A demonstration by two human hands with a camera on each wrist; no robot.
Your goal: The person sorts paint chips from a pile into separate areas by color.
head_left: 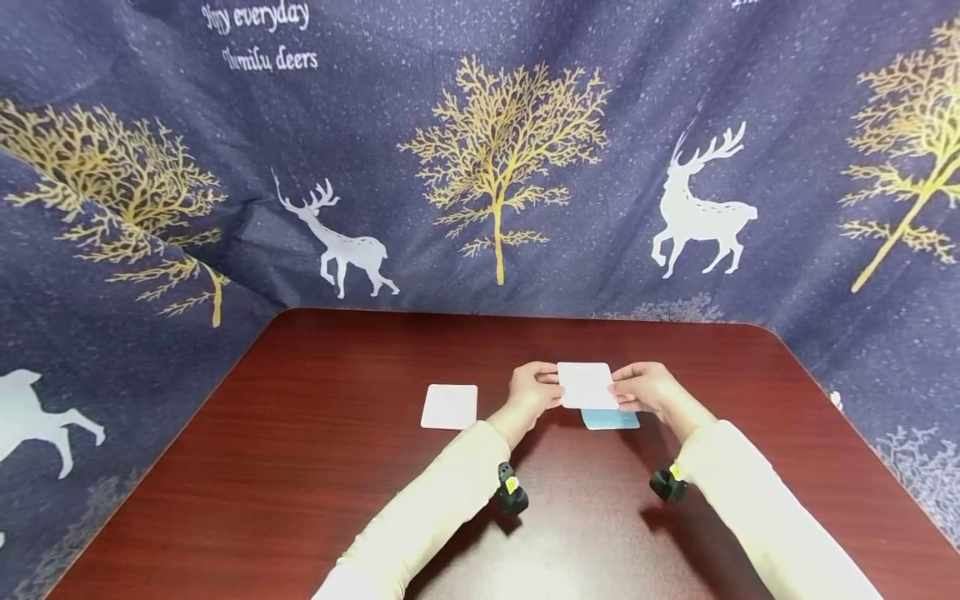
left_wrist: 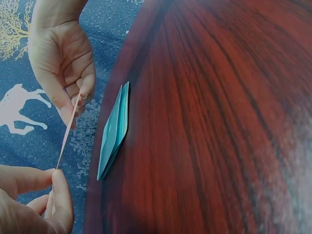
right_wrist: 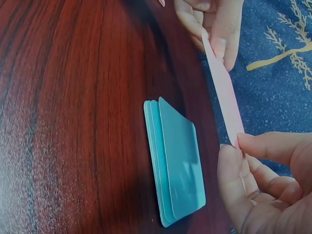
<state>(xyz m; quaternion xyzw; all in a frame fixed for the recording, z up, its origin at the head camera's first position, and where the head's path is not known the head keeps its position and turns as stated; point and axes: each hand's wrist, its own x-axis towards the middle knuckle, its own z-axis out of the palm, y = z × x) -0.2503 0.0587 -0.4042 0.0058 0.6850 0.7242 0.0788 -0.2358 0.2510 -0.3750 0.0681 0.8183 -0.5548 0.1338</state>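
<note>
Between both hands a square card with rounded corners is held up over the table, its white face toward the head camera. My left hand pinches its left edge between thumb and fingers. At the opposite edge my right hand pinches it the same way. Seen nearly edge-on in the right wrist view, the card looks pinkish. Below it lies a small stack of light-blue cards, slightly fanned and partly hidden in the head view. Another white square card lies flat to the left of my left hand.
The dark red wooden table has rounded far corners. Behind it hangs a blue cloth printed with deer and golden trees. Each wrist wears a small black camera, one below the left sleeve, one beside the right sleeve.
</note>
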